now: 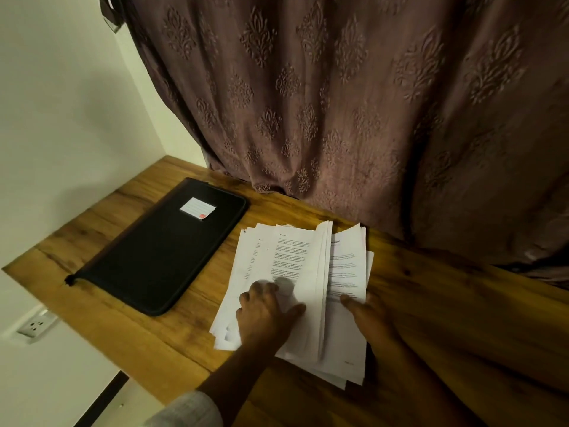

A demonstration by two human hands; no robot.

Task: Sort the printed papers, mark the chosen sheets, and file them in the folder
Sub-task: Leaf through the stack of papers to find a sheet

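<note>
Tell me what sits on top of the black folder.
Only a small white lined label with a red mark lies on the black folder. It is closed, so its inside is hidden.

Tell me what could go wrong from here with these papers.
1. The loose stack of white printed papers is fanned unevenly; sheets could slide toward the near edge of the wooden table.
2. Several sheets stand upright mid-turn between the left hand and right hand; they may flop back and mix the piles.
3. The black zipped folder lies closed, so filing will need a free hand.
</note>
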